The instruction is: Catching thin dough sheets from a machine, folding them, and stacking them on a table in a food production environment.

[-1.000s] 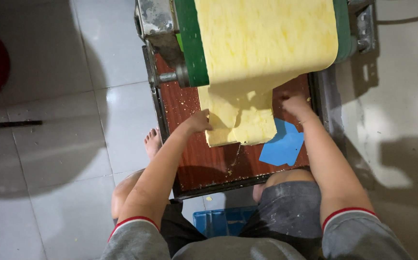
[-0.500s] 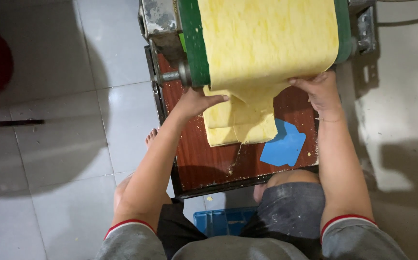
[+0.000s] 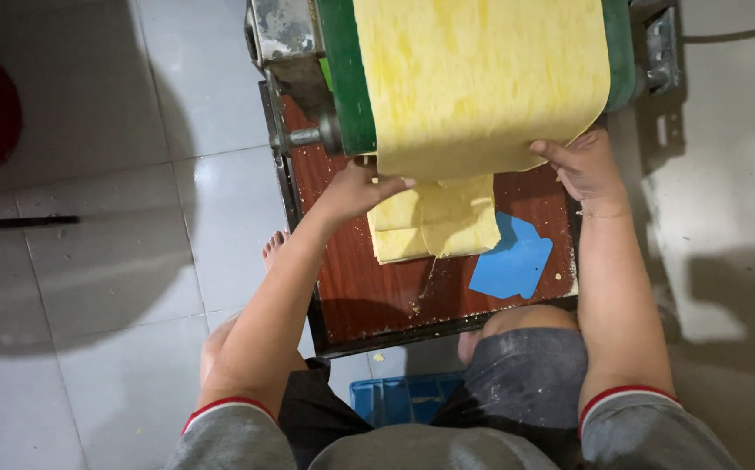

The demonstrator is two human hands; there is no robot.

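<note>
Both hands have climbed since a second ago: back then they were down on the folded stack on the board, and now they're up at the lower edge of the sheet where it hangs off the roller. So right now the left hand [image 3: 356,187] has its fingers curled onto the bottom-left corner of the yellow dough sheet [image 3: 482,83], and the right hand [image 3: 582,165] is pinching the bottom-right corner, so both are grasping the sheet's edge, not clenched tight as far as the view shows. That sheet is draped over the green roller [image 3: 347,78] of the dough machine [image 3: 286,35], and below it the folded dough pile [image 3: 434,226] sits on the reddish-brown wooden board [image 3: 360,287], just beside a blue plastic scraper [image 3: 512,261]. What could go wrong, in my guess: the sheet looks thin and soft, so an uneven pull from one hand could tear it at a corner or skew the next fold off the pile. The left fingers are also very near the roller's shaft end, so a pinch looks possible if that thing is turning. Crumbs lie on the board, and the person's bare foot [image 3: 275,248] rests on the tiled floor [image 3: 116,287] close to the board's edge.
</note>
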